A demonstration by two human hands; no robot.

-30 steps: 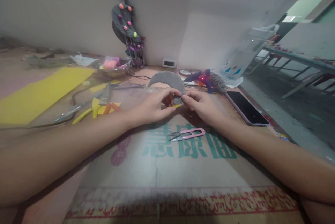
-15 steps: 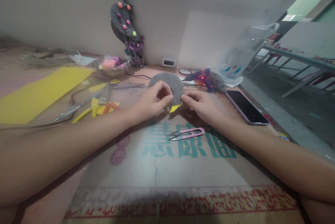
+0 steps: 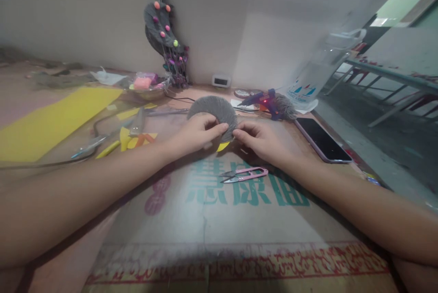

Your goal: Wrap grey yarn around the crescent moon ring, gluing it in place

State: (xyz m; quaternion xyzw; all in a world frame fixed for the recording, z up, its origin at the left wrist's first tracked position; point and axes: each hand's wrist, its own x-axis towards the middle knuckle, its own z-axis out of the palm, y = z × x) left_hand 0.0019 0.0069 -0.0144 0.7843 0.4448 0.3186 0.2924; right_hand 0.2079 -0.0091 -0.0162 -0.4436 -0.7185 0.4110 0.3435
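Note:
A grey yarn-wrapped disc (image 3: 214,107) is held upright between my hands, with a bit of yellow paper (image 3: 223,147) showing under its lower edge. My left hand (image 3: 201,132) grips the disc from the front left, thumb pressed on its face. At the right rim, my right hand (image 3: 255,137) pinches the edge with thumb and forefinger; whether a yarn end is in the pinch is too small to tell. Pink thread snips (image 3: 244,174) lie on the printed board (image 3: 205,220) just in front of the hands.
Behind stand a hot glue gun (image 3: 265,101) with a red light, a small digital clock (image 3: 221,81) and a grey moon-shaped ornament (image 3: 159,28). To the right are a phone (image 3: 321,140) and a water bottle (image 3: 315,71). Yellow sheet (image 3: 61,122) and pliers (image 3: 137,122) lie left.
The disc has shifted slightly left and turned a little, and the yellow piece moved with it. My left thumb now lies flatter across its face; my right hand followed left.

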